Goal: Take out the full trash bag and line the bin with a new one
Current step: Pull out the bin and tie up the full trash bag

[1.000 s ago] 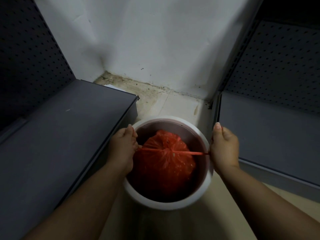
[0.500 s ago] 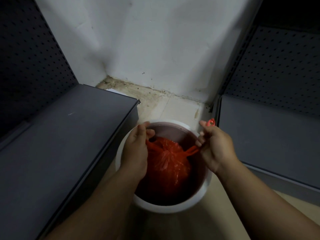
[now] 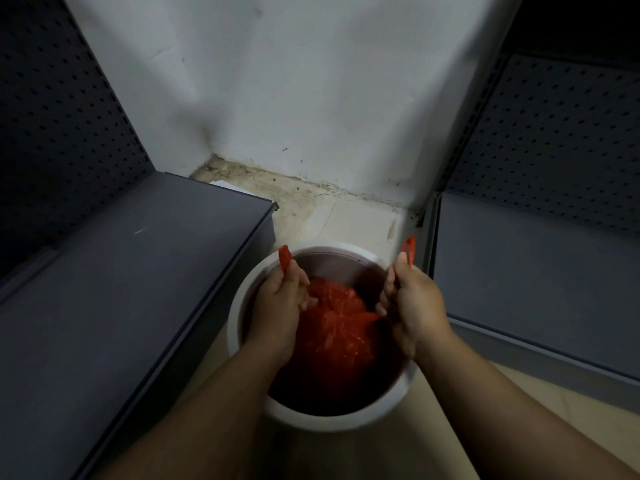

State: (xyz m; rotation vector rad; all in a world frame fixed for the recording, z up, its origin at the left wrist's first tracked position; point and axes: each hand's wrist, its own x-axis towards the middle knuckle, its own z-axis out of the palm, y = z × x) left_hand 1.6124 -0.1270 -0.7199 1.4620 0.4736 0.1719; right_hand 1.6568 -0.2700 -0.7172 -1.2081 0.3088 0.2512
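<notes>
Trash bag (image 3: 332, 330), red and full, sits inside the white bin (image 3: 236, 317), below and between the two grips. The left grip (image 3: 280, 301) is curled round the left handle (image 3: 284, 259), whose end stands out above the fist. The right grip (image 3: 412, 306) holds the right handle (image 3: 409, 250) in the same way. Both strips run inward and down to the gathered top of the bag, so the load lies in the middle, equally near each grip. I judge the lift must go straight up, along the upright axis of the bin, both grips rising together.
</notes>
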